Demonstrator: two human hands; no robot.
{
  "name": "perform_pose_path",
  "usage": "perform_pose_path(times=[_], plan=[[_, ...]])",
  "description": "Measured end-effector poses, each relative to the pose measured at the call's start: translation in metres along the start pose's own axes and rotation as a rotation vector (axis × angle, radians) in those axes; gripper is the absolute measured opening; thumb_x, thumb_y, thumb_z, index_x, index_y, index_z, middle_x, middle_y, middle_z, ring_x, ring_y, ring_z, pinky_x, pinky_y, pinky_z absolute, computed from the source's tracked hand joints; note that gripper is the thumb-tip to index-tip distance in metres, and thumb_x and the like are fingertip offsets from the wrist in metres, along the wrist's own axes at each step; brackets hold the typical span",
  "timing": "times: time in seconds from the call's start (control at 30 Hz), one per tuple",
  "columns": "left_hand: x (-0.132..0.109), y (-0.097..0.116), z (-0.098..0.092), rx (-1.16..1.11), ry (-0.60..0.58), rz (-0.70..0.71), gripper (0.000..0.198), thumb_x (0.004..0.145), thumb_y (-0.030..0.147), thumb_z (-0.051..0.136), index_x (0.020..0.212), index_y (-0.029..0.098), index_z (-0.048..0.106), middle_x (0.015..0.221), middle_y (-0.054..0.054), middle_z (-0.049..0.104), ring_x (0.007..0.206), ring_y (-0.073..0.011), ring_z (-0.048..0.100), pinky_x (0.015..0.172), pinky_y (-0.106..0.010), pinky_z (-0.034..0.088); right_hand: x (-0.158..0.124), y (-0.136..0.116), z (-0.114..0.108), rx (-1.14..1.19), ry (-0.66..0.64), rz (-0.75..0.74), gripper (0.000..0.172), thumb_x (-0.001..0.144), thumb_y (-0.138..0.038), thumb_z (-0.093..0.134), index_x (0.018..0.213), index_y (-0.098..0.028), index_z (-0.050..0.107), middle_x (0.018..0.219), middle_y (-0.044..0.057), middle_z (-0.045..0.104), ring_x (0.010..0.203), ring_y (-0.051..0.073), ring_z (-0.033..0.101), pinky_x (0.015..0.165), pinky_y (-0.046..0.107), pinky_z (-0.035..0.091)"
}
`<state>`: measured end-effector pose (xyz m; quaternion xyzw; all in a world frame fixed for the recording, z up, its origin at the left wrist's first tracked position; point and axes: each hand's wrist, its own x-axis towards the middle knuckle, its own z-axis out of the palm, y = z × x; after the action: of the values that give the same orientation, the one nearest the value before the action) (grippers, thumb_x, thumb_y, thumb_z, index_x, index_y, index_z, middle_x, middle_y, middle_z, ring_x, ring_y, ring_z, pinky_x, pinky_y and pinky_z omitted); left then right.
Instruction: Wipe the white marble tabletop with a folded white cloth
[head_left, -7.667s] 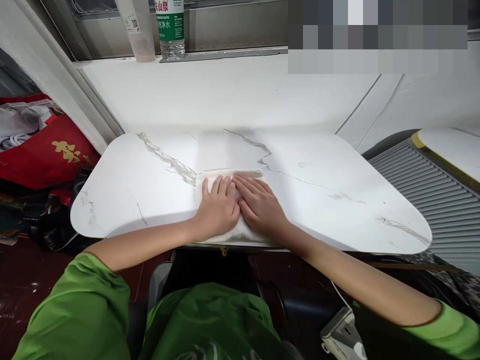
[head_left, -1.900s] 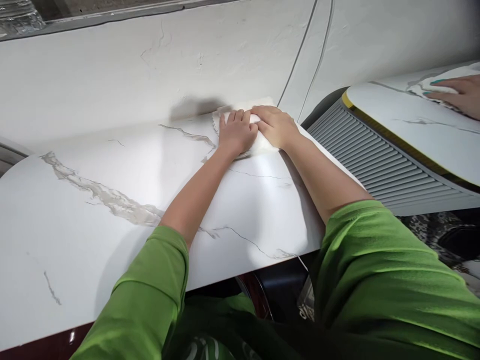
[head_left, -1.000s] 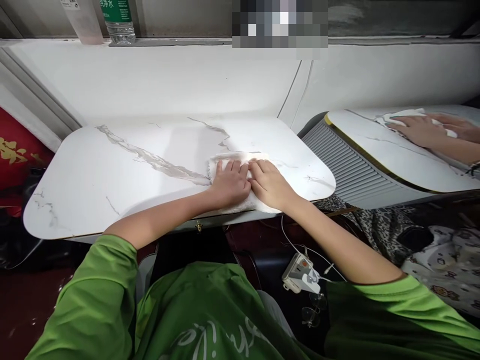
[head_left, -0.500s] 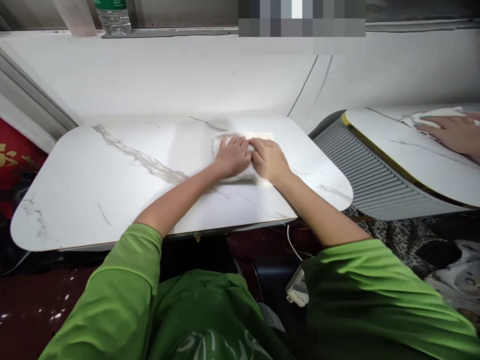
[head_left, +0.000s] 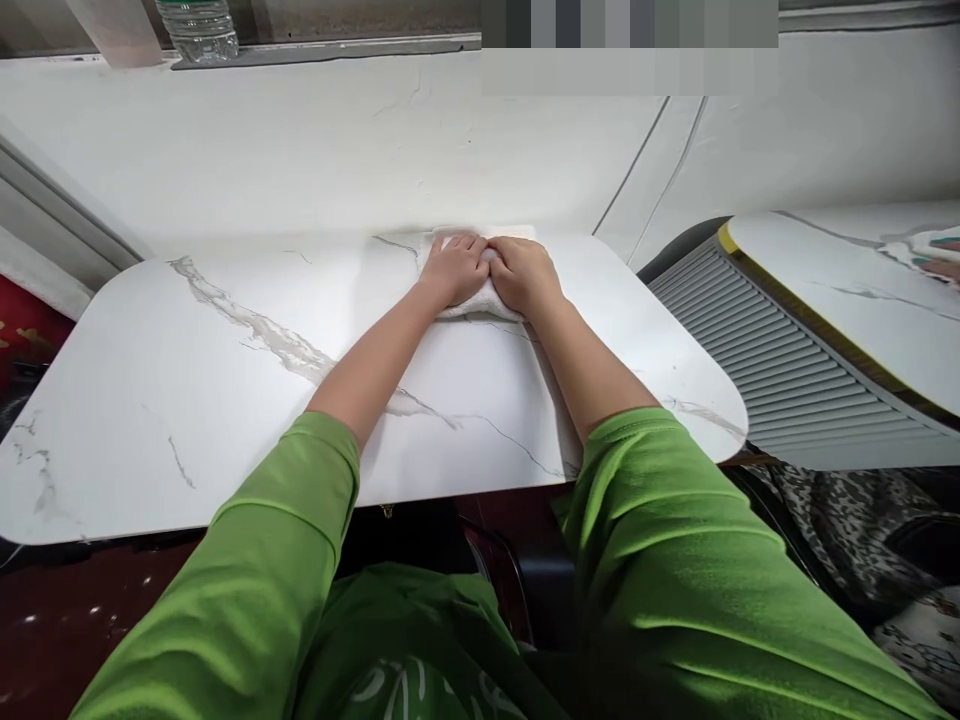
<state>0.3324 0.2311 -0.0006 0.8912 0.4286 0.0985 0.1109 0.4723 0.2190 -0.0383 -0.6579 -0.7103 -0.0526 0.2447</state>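
A white cloth (head_left: 484,304) lies bunched on the white marble-patterned table (head_left: 225,440), near its back edge by the wall. My left hand (head_left: 454,272) presses on the cloth's left side, fingers bent over it. Close beside it, my right hand (head_left: 528,274) grips the right side of the same cloth, with its fingers curled. Both arms reach forward, and the hands nearly touch each other. Part of the cloth is hidden under the palms.
To the right stands a second marble-patterned table (head_left: 840,262) with a ribbed grey side. There another person's hand (head_left: 943,268) rests on a white cloth (head_left: 900,252). A plastic bottle (head_left: 196,35) and a translucent cup (head_left: 120,35) stand on the ledge behind. A cable (head_left: 673,185) runs down the wall.
Both my hands have pushed the cloth away from me, toward the wall. The other person's hand has slid right, mostly out of view. My view has shifted slightly.
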Motion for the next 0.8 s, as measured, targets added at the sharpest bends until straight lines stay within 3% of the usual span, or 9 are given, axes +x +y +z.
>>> perform_pose_path(times=[0.37,0.53,0.8], plan=[[0.021,-0.012,0.002,-0.020,0.026,-0.022,0.051,0.099,0.023,0.026,0.147,0.014,0.042,0.157,-0.009,0.040,0.148,-0.0225,0.030,0.125,-0.045,0.012,0.022,0.009,0.009,0.035,-0.013,-0.017,0.043,0.087,-0.022,0.035,0.115,-0.020,0.066,0.118,0.013,0.070,0.111,0.034,0.060,0.096,0.050,0.043],[0.033,-0.017,0.002,-0.021,0.034,-0.036,0.051,0.099,0.023,0.026,0.146,0.015,0.043,0.155,-0.008,0.043,0.148,-0.0228,0.031,0.125,-0.043,0.013,0.035,0.015,0.014,0.074,0.003,-0.004,0.041,0.091,-0.028,0.034,0.115,-0.021,0.067,0.115,0.013,0.071,0.109,0.035,0.060,0.096,0.052,0.044],[0.042,-0.022,0.006,-0.028,0.053,-0.039,0.050,0.099,0.027,0.026,0.147,0.023,0.042,0.157,-0.003,0.041,0.149,-0.0223,0.029,0.125,-0.044,0.011,0.039,0.018,0.009,0.053,-0.074,-0.008,0.046,0.098,-0.042,0.030,0.121,-0.021,0.063,0.123,0.014,0.068,0.117,0.036,0.057,0.101,0.052,0.042]])
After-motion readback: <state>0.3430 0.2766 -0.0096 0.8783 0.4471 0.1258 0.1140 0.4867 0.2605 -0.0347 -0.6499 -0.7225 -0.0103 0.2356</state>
